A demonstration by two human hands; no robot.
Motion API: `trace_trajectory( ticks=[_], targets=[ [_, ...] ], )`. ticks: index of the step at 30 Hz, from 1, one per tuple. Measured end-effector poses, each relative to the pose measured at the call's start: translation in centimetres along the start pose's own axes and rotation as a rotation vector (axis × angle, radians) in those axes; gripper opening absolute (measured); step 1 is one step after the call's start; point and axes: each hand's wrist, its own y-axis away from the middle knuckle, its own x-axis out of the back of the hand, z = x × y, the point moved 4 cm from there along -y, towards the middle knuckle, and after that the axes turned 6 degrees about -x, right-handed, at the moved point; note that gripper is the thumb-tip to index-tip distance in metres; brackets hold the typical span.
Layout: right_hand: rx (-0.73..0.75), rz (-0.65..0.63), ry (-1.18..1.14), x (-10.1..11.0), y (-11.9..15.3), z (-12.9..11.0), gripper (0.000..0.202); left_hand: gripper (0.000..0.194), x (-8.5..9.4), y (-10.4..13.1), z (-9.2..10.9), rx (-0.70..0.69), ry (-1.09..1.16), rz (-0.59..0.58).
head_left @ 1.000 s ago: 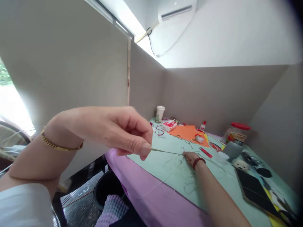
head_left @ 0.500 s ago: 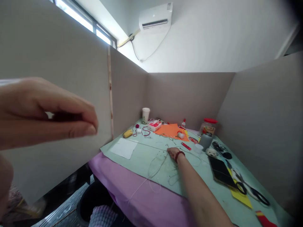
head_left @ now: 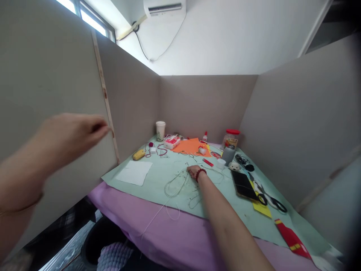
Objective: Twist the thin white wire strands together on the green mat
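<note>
My left hand (head_left: pixel 75 135) is raised in the air at the left, in front of the grey partition, blurred, with thumb and fingers pinched together; anything between them is too small to make out. My right hand (head_left: pixel 194 172), with a red bead bracelet (head_left: pixel 200 174) at its wrist, is low over the green mat (head_left: pixel 158 192). Its fingers are closed on a thin pale cord (head_left: pixel 184 183). Loops of this cord lie on the mat, and one end hangs over the purple cloth (head_left: pixel 135 210) at the front edge.
A white sheet (head_left: pixel 134 172) and yellow object (head_left: pixel 139 154) lie at left. Behind are a cup (head_left: pixel 160 131), orange paper (head_left: pixel 189 146) and a red-lidded jar (head_left: pixel 231 138). At right are a grey bottle (head_left: pixel 228 154), a phone (head_left: pixel 244 186) and scissors (head_left: pixel 272 201).
My left hand has drawn farther off and looks smaller, still pinched. The view has shifted, so the table sits farther left. My right hand stays down on the cord.
</note>
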Motion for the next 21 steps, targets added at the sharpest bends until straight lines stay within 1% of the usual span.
trace_trajectory(
  ticks=[1,2,5,6,7,8,9,10,11,12,14,15,16,18,21],
  targets=[
    [-0.001,0.001,0.0,0.0,-0.1,0.0,0.033,0.032,-1.7,-1.1,1.7,-0.099,0.026,-0.051],
    [-0.001,0.002,0.001,0.0,-0.2,0.1,0.033,0.032,-3.4,-2.4,3.1,-0.123,0.054,-0.052],
    [-0.005,0.01,0.009,0.0,-0.4,0.2,0.032,0.031,-9.4,-6.7,6.2,-0.113,0.146,-0.036],
    [-0.007,0.013,0.013,0.0,-0.5,0.2,0.032,0.03,-11.5,-7.8,7.1,-0.104,0.163,-0.04],
    [-0.009,0.015,0.017,0.0,-0.6,0.2,0.032,0.029,-13.5,-8.4,7.8,-0.083,0.171,-0.066],
    [-0.01,0.016,0.021,0.0,-0.7,0.2,0.032,0.029,-15.3,-8.5,8.6,-0.085,0.182,-0.086],
    [-0.011,0.014,0.024,0.0,-0.8,0.3,0.032,0.03,-16.7,-8.1,9.6,-0.125,0.212,-0.101],
    [-0.011,0.013,0.027,0.0,-0.9,0.3,0.032,0.03,-17.9,-7.2,10.8,-0.213,0.269,-0.118],
    [-0.011,0.011,0.029,0.0,-1.0,0.3,0.032,0.03,-18.8,-5.7,12.2,-0.353,0.364,-0.168],
    [-0.011,0.008,0.03,-0.1,-1.1,0.3,0.032,0.03,-19.6,-3.8,13.7,-0.528,0.48,-0.262],
    [-0.011,0.007,0.032,-0.1,-1.3,0.4,0.031,0.029,-20.6,0.6,16.1,-0.862,0.677,-0.503],
    [-0.012,0.009,0.033,-0.2,-1.4,0.4,0.031,0.029,-21.0,2.5,16.7,-0.966,0.719,-0.602],
    [-0.014,0.012,0.034,-0.2,-1.4,0.4,0.032,0.028,-21.4,4.0,17.0,-1.023,0.714,-0.643],
    [-0.018,0.016,0.035,-0.3,-1.3,0.3,0.032,0.025,-22.6,5.7,17.0,-1.048,0.621,-0.62],
    [-0.014,0.016,0.035,-0.2,-0.8,0.2,0.033,0.019,-24.5,6.5,16.9,-1.038,0.479,-0.558]
  ],
)
